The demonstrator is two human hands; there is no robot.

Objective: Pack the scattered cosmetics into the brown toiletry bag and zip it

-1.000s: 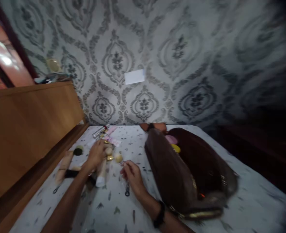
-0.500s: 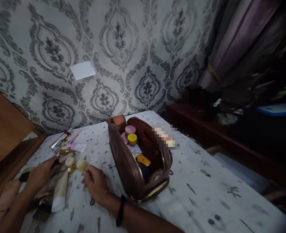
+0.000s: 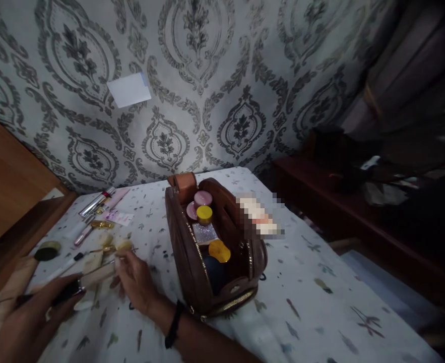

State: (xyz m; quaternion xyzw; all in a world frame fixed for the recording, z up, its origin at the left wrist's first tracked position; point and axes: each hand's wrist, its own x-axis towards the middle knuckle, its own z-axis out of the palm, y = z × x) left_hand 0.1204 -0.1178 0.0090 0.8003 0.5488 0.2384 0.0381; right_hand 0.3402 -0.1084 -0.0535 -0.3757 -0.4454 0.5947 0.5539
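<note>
My left hand [image 3: 50,302] is closed round the black end of a slim beige cosmetic tube [image 3: 98,276]. At the tube's other end, the bent fingers of my right hand [image 3: 137,280] close on it. Motion blurs both hands somewhat. Right of them stands an unzipped brown leather bag [image 3: 186,262]. Inside it are a pink jar [image 3: 203,199], a yellow-lidded jar [image 3: 204,215], a glittery silver square case [image 3: 204,233], a round amber-yellow item [image 3: 219,251] and a dark blue item [image 3: 213,275]. Small cream round pieces [image 3: 106,238] lie beyond my fingers.
Silver tubes [image 3: 96,203], a gold tube [image 3: 102,225], a white-and-pink card [image 3: 119,218] and a dark green round container [image 3: 47,250] lie on the patterned cloth [image 3: 305,292]. A blurred-out item [image 3: 260,217] is right of the bag. Patterned wall [image 3: 199,101] stands behind.
My left hand has moved nearer with the black-ended beige tube, now stretched between both hands. My right hand has come slightly left onto it. The view has shifted a little.
</note>
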